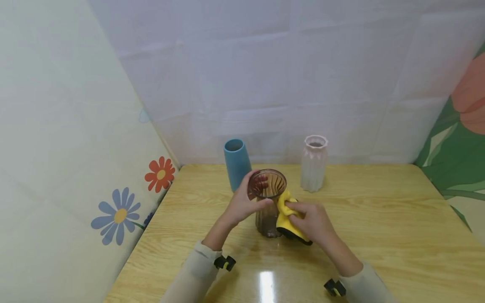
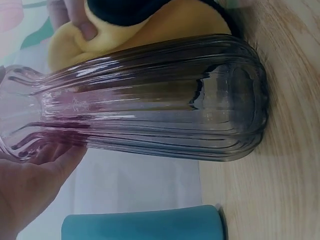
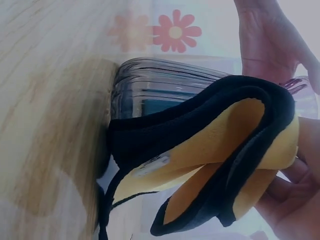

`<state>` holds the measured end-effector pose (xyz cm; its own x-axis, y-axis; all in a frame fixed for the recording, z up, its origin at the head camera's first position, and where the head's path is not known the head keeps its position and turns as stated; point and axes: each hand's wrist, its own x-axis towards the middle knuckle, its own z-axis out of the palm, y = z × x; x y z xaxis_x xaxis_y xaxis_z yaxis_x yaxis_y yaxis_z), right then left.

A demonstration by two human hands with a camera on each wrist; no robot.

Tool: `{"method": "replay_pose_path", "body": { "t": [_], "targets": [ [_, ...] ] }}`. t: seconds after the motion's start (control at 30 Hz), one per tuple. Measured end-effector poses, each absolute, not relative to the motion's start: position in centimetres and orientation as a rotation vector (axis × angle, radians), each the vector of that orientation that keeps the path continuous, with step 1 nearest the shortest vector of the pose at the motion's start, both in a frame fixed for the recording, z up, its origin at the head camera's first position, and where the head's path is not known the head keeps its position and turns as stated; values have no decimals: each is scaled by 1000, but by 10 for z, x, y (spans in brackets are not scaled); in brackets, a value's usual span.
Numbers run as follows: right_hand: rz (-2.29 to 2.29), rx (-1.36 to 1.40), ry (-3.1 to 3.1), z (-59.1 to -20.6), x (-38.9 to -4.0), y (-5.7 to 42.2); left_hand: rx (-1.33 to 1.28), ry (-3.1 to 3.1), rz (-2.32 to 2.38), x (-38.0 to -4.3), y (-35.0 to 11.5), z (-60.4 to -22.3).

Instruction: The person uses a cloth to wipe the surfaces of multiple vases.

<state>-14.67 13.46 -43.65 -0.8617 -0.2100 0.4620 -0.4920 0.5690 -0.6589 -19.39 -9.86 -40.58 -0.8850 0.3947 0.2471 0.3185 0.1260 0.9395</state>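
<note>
A ribbed, purplish-grey glass vase (image 1: 268,221) stands upright on the table; its ribs and flared neck show well in the left wrist view. My left hand (image 1: 244,202) grips the vase around its neck from the left, the thumb across the near side. On the other side, my right hand (image 1: 312,221) pinches a bunched yellow cloth (image 1: 284,221) with a dark edge and holds it against the vase's right side. Folds of the cloth (image 3: 200,150) hide much of the vase in the right wrist view.
Behind my left hand stands a blue vase (image 1: 237,166). A white and pink fluted vase (image 1: 313,168) is farther back to the right. Both share the wooden table (image 1: 379,219), which meets a pale sheet (image 1: 242,84) at the back.
</note>
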Motion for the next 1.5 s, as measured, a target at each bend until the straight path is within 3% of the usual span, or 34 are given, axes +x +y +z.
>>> {"method": "replay_pose_path", "body": {
  "t": [1.2, 1.5],
  "targets": [
    [897, 729, -2832, -455, -140, 149, 898, 2084, 1902, -207, -107, -405],
    [1014, 867, -2857, -451, -145, 166, 975, 1982, 1864, -215, -113, -404]
  ]
}}
